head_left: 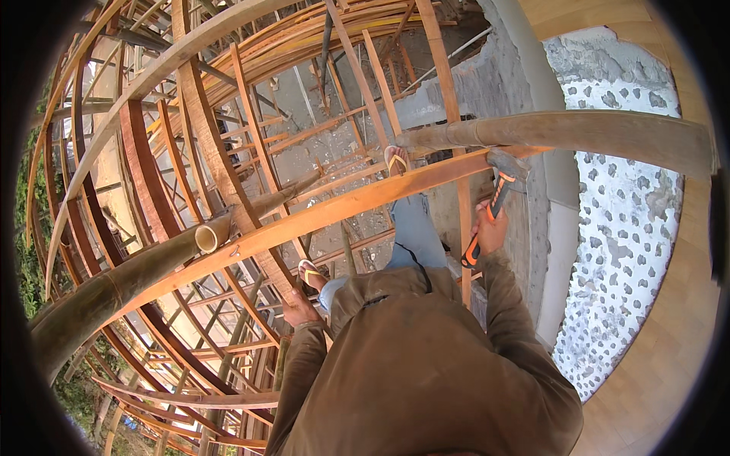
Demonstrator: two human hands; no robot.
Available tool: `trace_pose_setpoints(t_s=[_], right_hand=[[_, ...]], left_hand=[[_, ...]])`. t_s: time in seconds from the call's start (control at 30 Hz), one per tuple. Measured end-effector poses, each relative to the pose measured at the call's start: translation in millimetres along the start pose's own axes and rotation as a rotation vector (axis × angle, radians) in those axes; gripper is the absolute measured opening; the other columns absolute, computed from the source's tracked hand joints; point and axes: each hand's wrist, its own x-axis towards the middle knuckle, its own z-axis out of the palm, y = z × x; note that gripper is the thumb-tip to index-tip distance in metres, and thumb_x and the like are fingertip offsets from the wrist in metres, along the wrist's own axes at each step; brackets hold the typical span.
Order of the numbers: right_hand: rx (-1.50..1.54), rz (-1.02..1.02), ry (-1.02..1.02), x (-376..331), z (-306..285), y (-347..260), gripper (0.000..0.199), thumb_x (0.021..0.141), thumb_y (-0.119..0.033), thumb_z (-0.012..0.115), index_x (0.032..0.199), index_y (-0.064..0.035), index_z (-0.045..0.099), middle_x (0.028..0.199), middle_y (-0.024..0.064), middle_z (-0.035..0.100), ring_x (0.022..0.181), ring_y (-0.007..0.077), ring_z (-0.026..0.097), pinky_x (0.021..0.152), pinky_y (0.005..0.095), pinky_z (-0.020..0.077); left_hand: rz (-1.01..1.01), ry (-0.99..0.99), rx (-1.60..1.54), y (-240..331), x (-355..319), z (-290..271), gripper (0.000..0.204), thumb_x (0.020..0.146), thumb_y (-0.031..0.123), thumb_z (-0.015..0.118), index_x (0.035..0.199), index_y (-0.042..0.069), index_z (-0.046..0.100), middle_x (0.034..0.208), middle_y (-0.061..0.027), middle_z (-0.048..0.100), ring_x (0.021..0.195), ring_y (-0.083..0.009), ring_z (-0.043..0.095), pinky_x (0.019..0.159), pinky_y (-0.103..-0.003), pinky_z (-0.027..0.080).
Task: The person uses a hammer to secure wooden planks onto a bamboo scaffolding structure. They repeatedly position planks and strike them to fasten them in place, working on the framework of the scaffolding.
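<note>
At the centre of the frame, a person in a brown jacket stands high inside a curved lattice of bamboo and wooden strips, feet in sandals on the slats. The right hand (489,230), right of centre, has its fingers closed around the orange-and-black handle of a hammer (494,199), whose head rests against a long orange-brown strip (319,215) crossing the middle, apparently to drive a fixing there. The left hand (299,310), lower centre, grips a slanting slat (266,262), seemingly for balance. A thick bamboo pole (114,285) lies at lower left.
</note>
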Motion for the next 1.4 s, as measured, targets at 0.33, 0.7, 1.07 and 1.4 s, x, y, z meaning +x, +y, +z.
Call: trace_pose_setpoints(t_s=[0.33, 0.7, 1.07, 1.4], right_hand=[[-0.011, 0.008, -0.074, 5.5, -16.0, -4.9, 0.009, 0.097, -0.005, 0.057, 0.105, -0.0061, 0.053, 0.074, 0.0034, 0.056, 0.048, 0.0111, 0.052, 0.043, 0.0302, 0.0454], [-0.28, -0.038, -0.014, 8.9, -22.0, -15.0, 0.017, 0.09, -0.004, 0.06, 0.106, -0.0052, 0.056, 0.071, 0.0026, 0.056, 0.046, 0.0116, 0.052, 0.04, 0.0317, 0.0434], [-0.402, -0.072, 0.073, 13.0, -11.6, -19.8, 0.012, 0.089, -0.004, 0.059, 0.101, -0.003, 0.057, 0.068, 0.0054, 0.056, 0.04, 0.0154, 0.051, 0.037, 0.0335, 0.0438], [-0.239, -0.111, -0.038, 19.3, -20.4, -13.0, 0.012, 0.09, -0.006, 0.063, 0.1, -0.0047, 0.056, 0.07, 0.0041, 0.056, 0.043, 0.0134, 0.051, 0.037, 0.0317, 0.0423]], left_hand=[[-0.08, -0.045, 0.035, -11.7, 3.4, 2.9, 0.068, 0.095, 0.057, 0.062, 0.115, -0.008, 0.067, 0.084, -0.0253, 0.072, 0.078, -0.0393, 0.072, 0.07, -0.049, 0.054], [-0.066, -0.146, -0.24, -11.1, 5.3, 1.7, 0.054, 0.1, 0.042, 0.06, 0.119, -0.008, 0.063, 0.101, -0.0258, 0.073, 0.093, -0.0372, 0.071, 0.081, -0.046, 0.054], [-0.045, -0.293, -0.201, -17.2, 10.2, -2.7, 0.064, 0.099, 0.049, 0.06, 0.133, -0.005, 0.057, 0.109, -0.0278, 0.071, 0.101, -0.0421, 0.07, 0.085, -0.046, 0.053], [-0.032, -0.123, -0.032, -8.1, 5.4, -3.1, 0.064, 0.098, 0.052, 0.058, 0.121, -0.007, 0.064, 0.103, -0.0304, 0.071, 0.099, -0.0468, 0.069, 0.085, -0.049, 0.053]])
